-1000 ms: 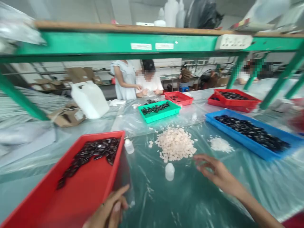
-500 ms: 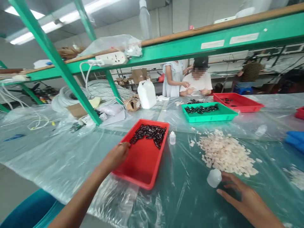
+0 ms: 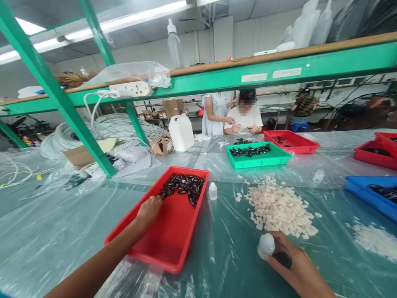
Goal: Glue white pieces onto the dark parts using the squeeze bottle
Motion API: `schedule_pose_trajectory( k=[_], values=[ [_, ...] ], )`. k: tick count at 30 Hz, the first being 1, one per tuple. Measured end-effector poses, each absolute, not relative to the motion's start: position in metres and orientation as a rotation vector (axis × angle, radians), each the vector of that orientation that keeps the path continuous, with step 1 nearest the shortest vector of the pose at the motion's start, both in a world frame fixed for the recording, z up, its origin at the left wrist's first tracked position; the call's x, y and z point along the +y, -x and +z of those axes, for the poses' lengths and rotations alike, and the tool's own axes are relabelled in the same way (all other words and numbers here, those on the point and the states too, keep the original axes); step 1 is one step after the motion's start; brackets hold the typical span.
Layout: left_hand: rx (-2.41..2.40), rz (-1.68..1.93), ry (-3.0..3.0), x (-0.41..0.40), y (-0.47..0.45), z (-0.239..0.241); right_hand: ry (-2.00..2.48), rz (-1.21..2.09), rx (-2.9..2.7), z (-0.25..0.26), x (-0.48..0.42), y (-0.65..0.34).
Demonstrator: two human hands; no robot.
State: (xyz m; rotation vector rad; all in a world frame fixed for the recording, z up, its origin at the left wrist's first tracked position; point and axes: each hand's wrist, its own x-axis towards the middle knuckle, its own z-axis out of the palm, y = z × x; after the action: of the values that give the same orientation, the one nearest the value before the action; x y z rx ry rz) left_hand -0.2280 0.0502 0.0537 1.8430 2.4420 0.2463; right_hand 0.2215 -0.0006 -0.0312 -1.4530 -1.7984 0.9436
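Observation:
My left hand (image 3: pixel 149 209) reaches into the near red tray (image 3: pixel 173 252), fingers curled down at the edge of a heap of small black parts (image 3: pixel 183 186); what the fingers hold is hidden. My right hand (image 3: pixel 294 265) wraps its fingers round a small white bottle (image 3: pixel 266 245) standing on the plastic-covered table. A pile of small pale pieces (image 3: pixel 279 209) lies just beyond that hand. A second small white bottle (image 3: pixel 212 191) stands beside the red tray.
A green tray (image 3: pixel 273 157), red trays (image 3: pixel 302 147) and a blue tray (image 3: pixel 366 196) hold more black parts. Green shelf posts (image 3: pixel 62 103) rise at the left. A white jug (image 3: pixel 181 132), coiled cable and boxes sit behind. Two people work across the table.
My view swung left, then back right a little. My left hand went from the tray's near corner into the black parts. My right hand closed round the small white bottle.

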Motion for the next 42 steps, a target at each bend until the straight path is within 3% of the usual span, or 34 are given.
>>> schedule_pose_trajectory(
  k=[6,11,18,32,36,42],
  values=[
    [2.062,0.773,-1.759,0.008,0.200,0.070,1.291,1.011,-1.797,0.000,0.004,-0.224],
    [1.470,1.126,-1.440,-0.026,0.100,0.060,1.042,1.110,-1.814,0.032,0.029,-0.218],
    [1.064,1.240,-0.982,0.019,-0.017,0.018,0.966,1.203,-1.654,0.018,0.044,-0.232],
    [1.020,1.349,-0.815,0.040,-0.011,0.001,1.085,1.314,-1.574,0.005,0.033,-0.235],
    [1.067,1.290,-1.061,0.032,-0.013,0.006,1.148,1.168,-1.646,0.004,0.029,-0.236],
    [1.154,1.326,-1.450,0.018,-0.013,0.005,1.144,0.607,-1.947,0.011,0.025,-0.242]
  ],
)
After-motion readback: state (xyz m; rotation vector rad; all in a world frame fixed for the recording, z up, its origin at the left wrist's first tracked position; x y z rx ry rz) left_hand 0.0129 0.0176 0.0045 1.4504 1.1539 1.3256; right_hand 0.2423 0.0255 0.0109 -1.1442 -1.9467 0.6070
